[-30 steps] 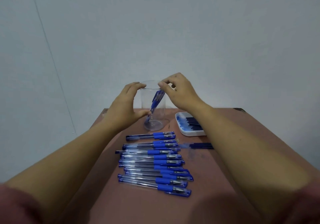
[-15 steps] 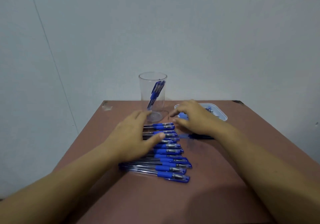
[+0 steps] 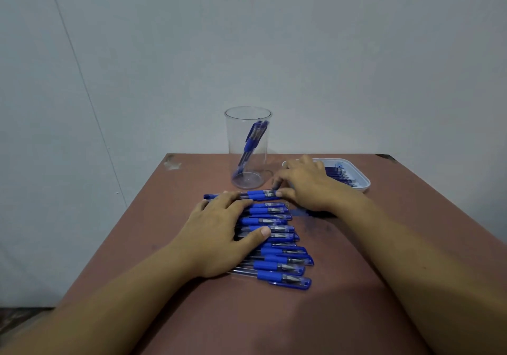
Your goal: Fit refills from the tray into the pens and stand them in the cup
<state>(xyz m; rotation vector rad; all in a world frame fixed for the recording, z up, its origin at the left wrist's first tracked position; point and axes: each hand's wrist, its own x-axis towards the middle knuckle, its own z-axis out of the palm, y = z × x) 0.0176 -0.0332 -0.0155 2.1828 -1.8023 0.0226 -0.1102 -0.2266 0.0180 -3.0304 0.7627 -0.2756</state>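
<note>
Head view. Far pen (image 3: 255, 194) lay at the back of the row of pens (image 3: 277, 247), just in front of the cup (image 3: 248, 148). Its long axis ran left to right across the desk (image 3: 411, 258).

Both hands were on it, one toward each end. Right hand (image 3: 307, 184) reached in from the right with fingers curled, thumb and fingertips pinching the pen's right end. Left hand (image 3: 219, 231) lay palm-down over the row, fingers nearly straight. Its tips rested on the far pen's left half and its thumb lay across pens nearer the body. It gripped nothing that could be seen.

Judgement: the step was taking up the next pen to open. The right hand had the surer hold, so the lift would likely start from that end.

Cup held a leaning pen (image 3: 252, 140). Tray (image 3: 363, 187) sat just behind the right hand with refills (image 3: 341, 175) in it, nearer that hand than the left.

Risk: neighbouring pens lay close and might roll along.
</note>
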